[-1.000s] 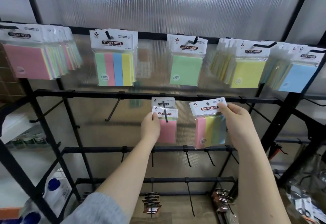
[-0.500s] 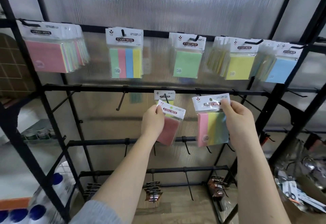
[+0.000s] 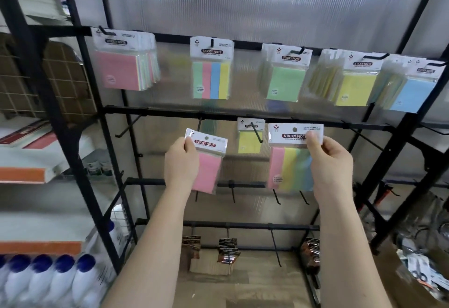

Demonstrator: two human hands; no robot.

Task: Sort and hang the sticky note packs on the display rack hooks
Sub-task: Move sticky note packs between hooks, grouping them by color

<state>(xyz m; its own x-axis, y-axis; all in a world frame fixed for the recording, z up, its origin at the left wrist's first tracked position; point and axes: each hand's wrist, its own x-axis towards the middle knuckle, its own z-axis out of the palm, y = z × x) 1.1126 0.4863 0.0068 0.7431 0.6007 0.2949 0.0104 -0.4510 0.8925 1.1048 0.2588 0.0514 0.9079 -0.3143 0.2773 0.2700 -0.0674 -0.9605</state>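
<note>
My left hand grips a pink sticky note pack by its left edge, clear of any hook. My right hand pinches the white header of a striped multicolour pack, thumb on the label. Between them a small yellow pack hangs on a middle-rail hook. On the top rail hang a bundle of pink-fronted packs, a striped pack, a green pack, yellow packs and blue packs.
The black display rack has bare hooks on its middle and lower rails. Dark carded items hang at the bottom. White bottles with blue caps and shelves stand at left. A box of clutter sits at right.
My left hand has pulled the pink pack off the middle hook and moved it left, leaving the yellow pack hanging. The view has shifted left. My right hand still holds the striped pack.
</note>
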